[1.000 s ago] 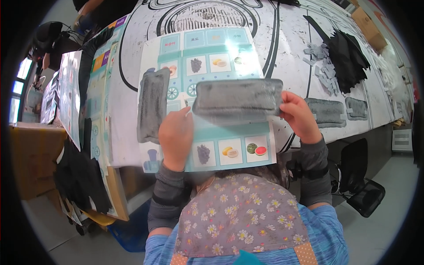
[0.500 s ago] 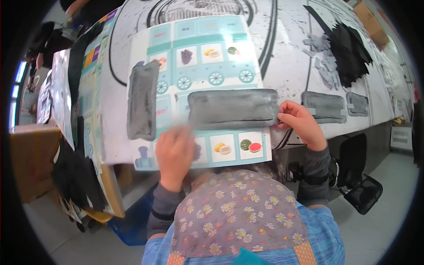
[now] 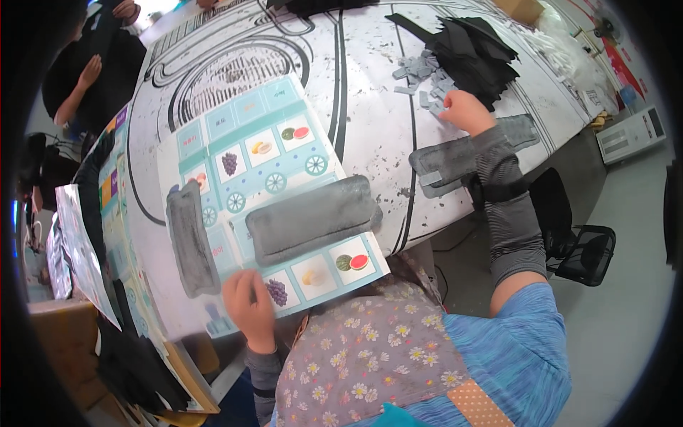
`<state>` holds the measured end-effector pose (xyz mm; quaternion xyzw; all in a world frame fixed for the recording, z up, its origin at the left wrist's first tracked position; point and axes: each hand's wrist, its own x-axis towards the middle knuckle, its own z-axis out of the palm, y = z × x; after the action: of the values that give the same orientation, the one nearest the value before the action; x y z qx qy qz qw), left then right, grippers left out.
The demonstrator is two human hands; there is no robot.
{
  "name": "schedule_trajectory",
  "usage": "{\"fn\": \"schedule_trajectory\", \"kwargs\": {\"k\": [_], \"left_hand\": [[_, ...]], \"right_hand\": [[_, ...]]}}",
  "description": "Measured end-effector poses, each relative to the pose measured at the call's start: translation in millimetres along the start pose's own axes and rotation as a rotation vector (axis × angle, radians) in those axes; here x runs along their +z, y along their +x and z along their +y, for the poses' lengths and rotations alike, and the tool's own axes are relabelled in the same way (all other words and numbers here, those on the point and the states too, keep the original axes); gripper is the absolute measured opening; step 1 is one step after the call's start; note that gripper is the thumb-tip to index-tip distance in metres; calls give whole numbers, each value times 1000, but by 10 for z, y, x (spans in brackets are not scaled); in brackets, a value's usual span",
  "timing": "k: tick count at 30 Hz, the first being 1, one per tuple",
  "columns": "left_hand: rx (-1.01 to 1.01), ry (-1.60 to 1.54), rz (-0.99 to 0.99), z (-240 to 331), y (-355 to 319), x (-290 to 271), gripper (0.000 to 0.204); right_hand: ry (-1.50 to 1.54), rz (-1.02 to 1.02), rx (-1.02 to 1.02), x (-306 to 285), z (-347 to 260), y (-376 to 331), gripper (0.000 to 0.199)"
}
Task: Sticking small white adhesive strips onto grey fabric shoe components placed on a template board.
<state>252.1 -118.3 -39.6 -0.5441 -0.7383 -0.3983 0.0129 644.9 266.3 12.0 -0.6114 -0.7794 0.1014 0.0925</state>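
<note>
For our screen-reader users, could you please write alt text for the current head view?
A person's right hand is at a pile of small grey pieces beside black material on a white table; the left hand is over a fruit-picture sheet bearing two grey panels.

The left hand [image 3: 249, 302], fingers curled, was over the lower part of a teal printed sheet [image 3: 249, 181] with fruit pictures and wagon wheels; a wide grey pad [image 3: 313, 217] lay aslant across the sheet, and a narrow grey pad [image 3: 192, 242] lay along its left side; the right hand [image 3: 466, 112] reached out to the near edge of a scatter of small grey pieces [image 3: 423, 75], its grip too small to make out; beside these lay a heap of black strips [image 3: 477, 57]; more grey pads [image 3: 445, 162] rested under the right forearm, near the edge of the white table [image 3: 373, 107] with its black line drawing; a person in black [image 3: 99, 67] stood at the upper left; a black chair [image 3: 583, 256] stood at the right.
</note>
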Motion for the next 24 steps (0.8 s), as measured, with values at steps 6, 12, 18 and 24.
{"fn": "schedule_trajectory", "kwargs": {"k": [6, 12, 18, 24], "left_hand": [[-29, 25, -3, 35, -12, -16, 16], [-23, -8, -39, 15, -31, -67, 18], [-402, -106, -317, 249, 170, -472, 27], [0, -43, -288, 681, 469, -524, 27]], "right_hand": [[-159, 61, 82, 299, 46, 52, 18], [-9, 194, -25, 54, -279, -257, 12], [611, 87, -75, -597, -941, -784, 15], [672, 244, -422, -267, -1127, -1028, 15]]}}
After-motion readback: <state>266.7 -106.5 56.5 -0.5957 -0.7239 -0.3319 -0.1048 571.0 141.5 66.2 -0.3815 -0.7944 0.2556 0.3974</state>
